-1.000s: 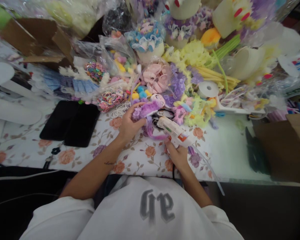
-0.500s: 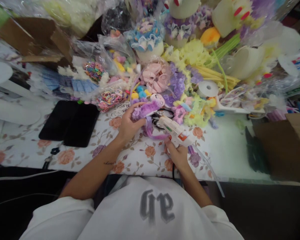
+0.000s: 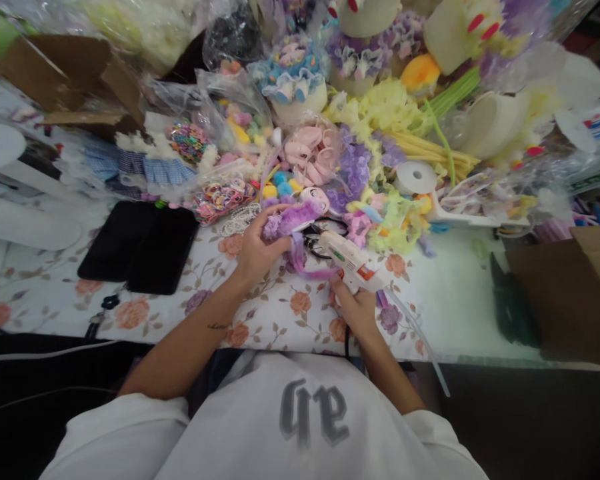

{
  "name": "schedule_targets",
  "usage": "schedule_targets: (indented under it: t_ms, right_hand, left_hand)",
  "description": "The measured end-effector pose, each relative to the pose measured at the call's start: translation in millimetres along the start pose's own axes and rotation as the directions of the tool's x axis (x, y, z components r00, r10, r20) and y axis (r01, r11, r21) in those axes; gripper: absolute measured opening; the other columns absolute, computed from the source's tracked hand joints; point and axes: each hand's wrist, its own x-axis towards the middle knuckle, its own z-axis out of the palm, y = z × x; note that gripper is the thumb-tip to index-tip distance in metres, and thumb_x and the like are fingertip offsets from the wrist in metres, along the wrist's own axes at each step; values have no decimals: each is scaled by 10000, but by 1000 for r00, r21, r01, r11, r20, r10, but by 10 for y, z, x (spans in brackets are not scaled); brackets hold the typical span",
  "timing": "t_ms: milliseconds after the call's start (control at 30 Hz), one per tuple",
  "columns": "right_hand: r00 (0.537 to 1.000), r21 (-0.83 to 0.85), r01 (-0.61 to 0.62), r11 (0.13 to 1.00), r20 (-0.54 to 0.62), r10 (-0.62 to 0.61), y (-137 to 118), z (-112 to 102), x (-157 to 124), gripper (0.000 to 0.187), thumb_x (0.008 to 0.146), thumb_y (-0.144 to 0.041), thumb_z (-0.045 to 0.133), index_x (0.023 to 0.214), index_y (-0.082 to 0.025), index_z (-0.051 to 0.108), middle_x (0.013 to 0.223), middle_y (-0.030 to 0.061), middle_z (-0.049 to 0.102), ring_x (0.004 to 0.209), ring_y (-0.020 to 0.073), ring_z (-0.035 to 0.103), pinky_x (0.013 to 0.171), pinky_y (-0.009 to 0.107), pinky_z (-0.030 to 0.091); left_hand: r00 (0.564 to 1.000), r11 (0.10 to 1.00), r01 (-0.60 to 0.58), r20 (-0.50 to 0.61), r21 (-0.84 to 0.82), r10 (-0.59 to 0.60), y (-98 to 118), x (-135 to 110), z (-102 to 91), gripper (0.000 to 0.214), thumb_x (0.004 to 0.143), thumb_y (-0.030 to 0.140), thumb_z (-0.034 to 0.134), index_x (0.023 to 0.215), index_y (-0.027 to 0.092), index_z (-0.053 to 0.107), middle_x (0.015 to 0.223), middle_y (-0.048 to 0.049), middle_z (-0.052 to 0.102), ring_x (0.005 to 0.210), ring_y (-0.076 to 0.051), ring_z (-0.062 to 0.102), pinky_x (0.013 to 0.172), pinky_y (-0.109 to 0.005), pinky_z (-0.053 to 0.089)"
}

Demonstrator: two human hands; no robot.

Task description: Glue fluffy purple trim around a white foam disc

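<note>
My left hand (image 3: 261, 245) is closed around a fuzzy purple doll (image 3: 294, 219) with a pale face. A purple ribbon (image 3: 307, 268) hangs below the doll and curves toward my other hand. In my right hand (image 3: 355, 303) is a white glue gun (image 3: 353, 260), its nozzle pointing up and left at the doll; whether it touches cannot be made out. A clear glue stick (image 3: 420, 337) sticks out of the gun's rear. Black-handled scissors (image 3: 320, 241) lie on the table behind the nozzle, partly hidden.
Two black phones (image 3: 163, 250) lie left on the flowered tablecloth (image 3: 275, 313). Behind my hands are pink pieces (image 3: 313, 153), yellow ruffles (image 3: 390, 107), a white spool (image 3: 417, 178) and bagged trims. Cardboard boxes stand at back left (image 3: 70, 73) and right (image 3: 565, 287).
The glue gun and my right hand have barely shifted. My left hand keeps its hold on the doll in the same spot.
</note>
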Motion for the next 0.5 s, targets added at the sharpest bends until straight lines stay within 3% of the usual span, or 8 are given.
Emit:
schedule_targets:
  t_ms: [233, 500]
  right_hand:
    - [1000, -1, 16, 1000, 5, -16, 4, 3, 0, 341, 864, -385, 571, 570, -219, 516, 478, -43, 528, 463, 126, 492, 511, 266, 425]
    - [1000, -8, -11, 1000, 17, 11, -99, 16, -15, 333, 834, -402, 575, 556, -228, 519, 470, -38, 531, 449, 130, 505, 493, 262, 440]
  left_hand:
    - [1000, 1000, 12, 1, -2, -12, -14, -7, -3, 515, 673, 101, 635, 1168, 239, 668, 1218, -14, 679, 1104, -216, 610, 1005, -330, 462]
    - [1000, 999, 24, 0, -25, -24, -53, -8, -4, 538, 674, 121, 643, 1197, 249, 655, 1170, -14, 683, 1029, -198, 622, 949, -312, 495]
